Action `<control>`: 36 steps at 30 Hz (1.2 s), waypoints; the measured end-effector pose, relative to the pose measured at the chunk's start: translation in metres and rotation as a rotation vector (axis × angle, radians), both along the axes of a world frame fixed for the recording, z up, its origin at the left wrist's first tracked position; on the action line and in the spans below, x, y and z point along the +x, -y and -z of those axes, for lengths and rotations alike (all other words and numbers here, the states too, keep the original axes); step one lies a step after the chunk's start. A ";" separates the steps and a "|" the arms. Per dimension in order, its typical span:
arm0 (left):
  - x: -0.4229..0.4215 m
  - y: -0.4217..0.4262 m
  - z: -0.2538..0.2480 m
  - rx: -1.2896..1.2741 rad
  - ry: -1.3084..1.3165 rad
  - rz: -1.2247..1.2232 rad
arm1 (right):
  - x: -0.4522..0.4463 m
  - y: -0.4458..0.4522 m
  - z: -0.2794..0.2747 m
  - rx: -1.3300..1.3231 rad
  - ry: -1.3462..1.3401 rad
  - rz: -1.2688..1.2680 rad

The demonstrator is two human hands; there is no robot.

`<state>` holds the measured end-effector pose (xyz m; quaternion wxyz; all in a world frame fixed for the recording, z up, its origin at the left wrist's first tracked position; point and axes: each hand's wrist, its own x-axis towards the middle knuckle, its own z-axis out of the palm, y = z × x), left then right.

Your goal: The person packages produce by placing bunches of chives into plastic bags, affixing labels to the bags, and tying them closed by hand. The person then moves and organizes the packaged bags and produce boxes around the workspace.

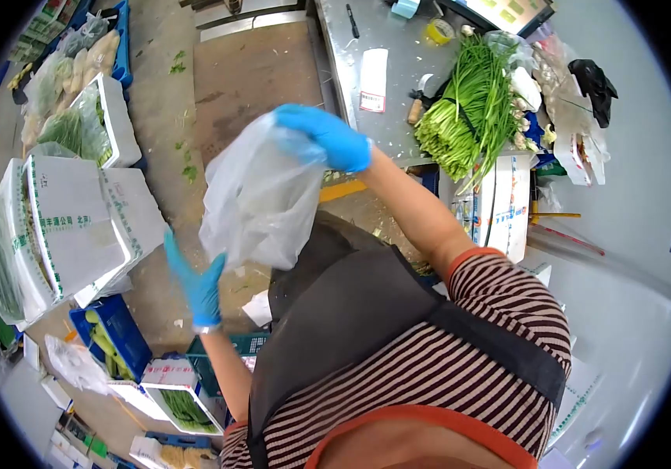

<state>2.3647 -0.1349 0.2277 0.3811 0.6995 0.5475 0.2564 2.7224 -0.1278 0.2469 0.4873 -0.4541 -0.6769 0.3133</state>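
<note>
A translucent white plastic bag (253, 203) hangs from my right hand (324, 137), which wears a blue glove and is closed on the bag's upper edge. Loose and crumpled, the bag drops in front of my dark apron. My left hand (197, 285), also gloved in blue, is held to the left of the bag's lower end. Its thumb and fingers are apart, with nothing between them. The thumb is close to the bag; whether it touches, I cannot tell.
A metal table (398, 129) at upper right bears a large bundle of green stalks (472, 105), a paper slip (373, 80) and yellow tape (439, 31). White foam boxes (78, 219) stand at left. A blue crate (121, 332) holds long green vegetables.
</note>
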 end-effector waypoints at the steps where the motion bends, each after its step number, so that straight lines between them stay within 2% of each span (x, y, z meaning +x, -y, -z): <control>1: 0.042 -0.013 -0.009 0.080 0.002 0.043 | -0.016 -0.018 0.005 0.164 0.142 -0.051; 2: 0.072 -0.032 -0.010 0.163 0.009 0.094 | -0.036 -0.027 -0.009 -0.099 -0.091 -0.284; 3: 0.087 -0.061 0.014 0.236 0.127 0.087 | -0.055 -0.036 -0.024 -0.427 -0.397 -0.455; 4: 0.092 -0.093 0.053 0.313 0.258 0.086 | -0.074 -0.045 -0.038 -0.736 -0.622 -0.510; 5: 0.077 -0.134 0.102 0.232 0.386 0.017 | -0.066 -0.060 -0.035 -0.657 -0.245 -0.379; 6: 0.085 -0.164 0.072 -0.416 0.817 -0.349 | -0.046 -0.077 -0.026 -0.577 0.137 -0.231; 7: 0.055 -0.201 0.098 0.045 0.199 -0.088 | -0.017 -0.093 -0.018 -0.500 0.524 -0.078; 8: 0.032 -0.245 0.121 -0.016 0.376 -0.111 | 0.014 -0.107 -0.014 -0.426 0.907 0.069; 9: 0.045 -0.249 0.068 0.087 0.244 -0.096 | 0.055 -0.124 -0.010 -0.270 1.005 0.289; 10: 0.072 -0.232 0.003 0.449 -0.047 0.036 | 0.084 -0.133 -0.007 -0.107 1.091 0.503; 12: 0.091 -0.232 -0.028 0.735 -0.153 0.102 | 0.089 -0.128 -0.064 0.100 1.107 0.793; 13: 0.091 -0.240 -0.024 0.711 -0.167 0.133 | 0.083 -0.121 -0.076 0.232 1.010 0.928; 15: 0.094 -0.245 -0.001 0.660 -0.185 0.191 | 0.055 -0.103 -0.053 0.132 0.989 0.955; 16: 0.090 -0.254 0.031 0.635 -0.251 0.270 | 0.048 -0.097 -0.027 0.093 0.975 0.965; 17: 0.084 -0.267 0.071 0.613 -0.323 0.344 | 0.046 -0.091 0.024 -0.100 0.966 0.802; 18: 0.080 -0.273 0.102 0.477 -0.408 0.430 | 0.044 -0.081 0.083 -0.289 0.937 0.632; 19: 0.071 -0.283 0.142 0.253 -0.429 0.484 | 0.037 -0.067 0.126 -0.651 0.837 0.425; 20: 0.073 -0.287 0.157 0.194 -0.447 0.514 | 0.028 -0.061 0.136 -0.823 0.853 0.272; 21: 0.080 -0.292 0.168 0.135 -0.465 0.534 | 0.018 -0.047 0.149 -0.603 0.810 0.358; 23: 0.085 -0.297 0.187 0.086 -0.492 0.625 | -0.002 -0.036 0.118 -0.487 0.688 0.497; 24: 0.087 -0.298 0.190 0.051 -0.537 0.663 | -0.005 -0.030 0.109 -0.414 0.608 0.569; 27: 0.103 -0.315 0.196 -0.011 -0.713 0.754 | 0.013 0.005 0.052 -0.501 0.235 0.667; 28: 0.122 -0.312 0.170 -0.001 -0.809 0.727 | 0.024 0.026 0.038 -0.533 0.186 0.745; 30: 0.172 -0.282 0.077 0.019 -1.001 0.666 | 0.052 0.078 0.006 -0.593 -0.131 0.991; 31: 0.189 -0.271 0.066 0.105 -0.932 0.623 | 0.076 0.114 0.009 -0.490 -0.005 1.140; 32: 0.204 -0.266 0.069 0.103 -0.736 0.653 | 0.097 0.142 -0.007 -0.608 -0.043 1.400; 33: 0.220 -0.260 0.077 0.097 -0.543 0.679 | 0.123 0.178 0.001 -0.443 -0.313 1.618; 34: 0.238 -0.252 0.080 0.088 -0.351 0.702 | 0.161 0.225 0.025 -0.125 -0.189 1.707; 35: 0.268 -0.230 0.073 0.047 -0.206 0.736 | 0.192 0.273 0.033 -0.235 -0.251 1.830; 36: 0.301 -0.201 0.056 -0.042 -0.185 0.752 | 0.229 0.320 0.060 -0.193 -0.505 1.868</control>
